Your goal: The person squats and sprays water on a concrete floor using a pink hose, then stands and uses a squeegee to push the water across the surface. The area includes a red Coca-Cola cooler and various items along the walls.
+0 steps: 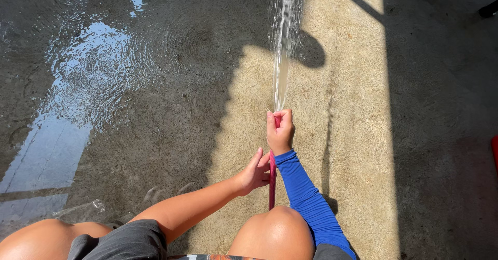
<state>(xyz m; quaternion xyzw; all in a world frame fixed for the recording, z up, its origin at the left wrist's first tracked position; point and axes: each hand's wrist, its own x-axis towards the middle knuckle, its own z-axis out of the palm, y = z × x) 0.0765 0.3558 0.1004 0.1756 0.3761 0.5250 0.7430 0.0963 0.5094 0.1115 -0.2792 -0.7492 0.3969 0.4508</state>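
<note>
Ground: a rough concrete floor (353,135), sunlit and sandy-coloured in the middle, shaded at the right edge.
Knees: 2 bare knees at the bottom of the view, with dark grey shorts (129,242) on the left one.
Hose: a thin red hose (271,179) rises from beside the right knee, runs straight up between the 2 hands and ends inside the right fist.
Left hand: the left hand (253,173) is loosely curled beside the hose, fingertips touching its left side, the arm bare.
Right hand: the right hand (280,130), in a blue sleeve (308,198), is clenched around the hose tip, thumb pressed over the mouth.
Water: a narrow jet of water (282,47) shoots away from the fist and fans out toward the top edge.
Far left: a puddle (88,78) covers the dark wet floor, rippled and reflecting blue sky.
</note>
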